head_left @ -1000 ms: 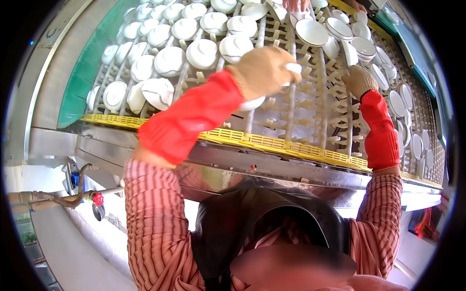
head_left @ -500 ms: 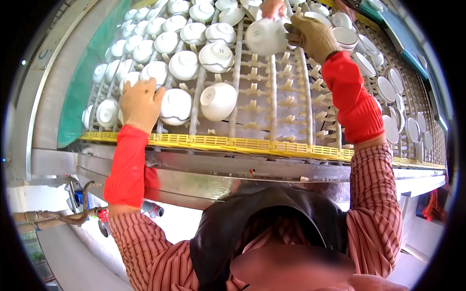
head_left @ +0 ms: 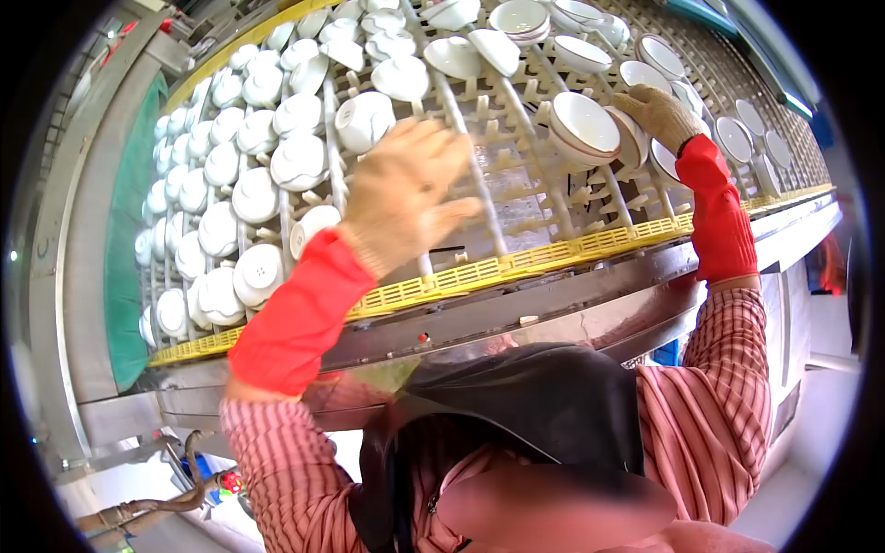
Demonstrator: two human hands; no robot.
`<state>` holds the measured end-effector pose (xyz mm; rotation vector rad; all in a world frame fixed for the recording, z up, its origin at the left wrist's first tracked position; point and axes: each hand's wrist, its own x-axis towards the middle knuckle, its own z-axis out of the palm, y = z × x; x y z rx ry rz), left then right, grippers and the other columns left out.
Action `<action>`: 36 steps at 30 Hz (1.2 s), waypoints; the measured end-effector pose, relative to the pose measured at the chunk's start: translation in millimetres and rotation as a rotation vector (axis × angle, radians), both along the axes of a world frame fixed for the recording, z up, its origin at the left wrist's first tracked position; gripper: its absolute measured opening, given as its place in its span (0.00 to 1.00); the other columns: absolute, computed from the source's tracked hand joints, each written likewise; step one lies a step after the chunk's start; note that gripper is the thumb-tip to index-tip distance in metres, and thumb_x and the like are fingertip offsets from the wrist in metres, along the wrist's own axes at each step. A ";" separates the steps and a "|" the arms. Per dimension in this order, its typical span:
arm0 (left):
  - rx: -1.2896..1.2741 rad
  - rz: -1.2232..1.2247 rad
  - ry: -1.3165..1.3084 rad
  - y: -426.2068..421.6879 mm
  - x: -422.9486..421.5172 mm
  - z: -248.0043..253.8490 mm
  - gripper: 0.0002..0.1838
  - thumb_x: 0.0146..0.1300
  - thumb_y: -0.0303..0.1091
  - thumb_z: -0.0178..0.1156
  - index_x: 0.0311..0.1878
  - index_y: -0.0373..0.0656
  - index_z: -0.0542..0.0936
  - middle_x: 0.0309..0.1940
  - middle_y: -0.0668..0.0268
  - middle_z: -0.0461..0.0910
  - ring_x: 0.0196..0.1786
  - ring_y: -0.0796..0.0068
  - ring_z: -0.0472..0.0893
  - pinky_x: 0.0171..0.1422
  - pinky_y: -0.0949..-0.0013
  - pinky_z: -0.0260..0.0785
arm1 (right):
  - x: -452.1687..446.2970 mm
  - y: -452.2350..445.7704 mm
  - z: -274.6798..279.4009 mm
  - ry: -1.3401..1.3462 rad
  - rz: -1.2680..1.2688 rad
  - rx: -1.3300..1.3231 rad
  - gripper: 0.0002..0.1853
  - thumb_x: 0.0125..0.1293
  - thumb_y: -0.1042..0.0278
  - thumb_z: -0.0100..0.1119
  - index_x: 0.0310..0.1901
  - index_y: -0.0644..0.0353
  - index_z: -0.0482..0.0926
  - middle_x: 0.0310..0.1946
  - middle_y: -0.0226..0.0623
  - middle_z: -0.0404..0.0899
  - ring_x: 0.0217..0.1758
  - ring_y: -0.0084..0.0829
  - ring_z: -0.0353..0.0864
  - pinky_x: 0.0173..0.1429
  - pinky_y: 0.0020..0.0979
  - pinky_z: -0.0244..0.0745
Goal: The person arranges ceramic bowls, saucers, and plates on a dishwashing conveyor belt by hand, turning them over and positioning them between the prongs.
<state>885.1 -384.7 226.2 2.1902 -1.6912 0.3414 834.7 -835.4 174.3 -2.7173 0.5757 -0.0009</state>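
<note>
My left hand [head_left: 406, 189], in a tan glove with a red sleeve cover, hovers over the pegged rack belt [head_left: 525, 189], fingers spread and holding nothing. Just beyond its fingers sits an upside-down white bowl [head_left: 365, 121]. Another white bowl [head_left: 314, 229] lies to the left of the wrist. Over on the right, my right hand [head_left: 656, 112], gloved the same way, has its fingers bent down at the rim of a tilted bowl [head_left: 631, 138]; its fingertips are partly hidden. A face-up bowl [head_left: 584, 125] leans right beside that one.
Many upturned white bowls [head_left: 263, 83] cover the left of the belt. Several face-up bowls and dishes [head_left: 733, 138] stand at the right. A yellow slatted edge [head_left: 516, 263] and a metal frame [head_left: 479, 336] run along the near side. A green flap [head_left: 129, 249] hangs at the left.
My left hand has moved right from the left-hand bowls. My right hand has moved right, away from the bowl near the other person's hand, which no longer shows. The view has turned.
</note>
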 end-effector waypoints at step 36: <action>-0.053 0.207 0.331 36.7 3.3 -2.2 0.15 0.71 0.26 0.64 0.57 0.48 0.91 0.57 0.63 0.92 0.60 0.59 0.89 0.68 0.60 0.84 | 83.6 -8.8 -22.7 -0.019 0.234 -0.313 0.32 0.70 0.41 0.72 0.59 0.65 0.90 0.48 0.52 0.93 0.50 0.51 0.94 0.60 0.48 0.86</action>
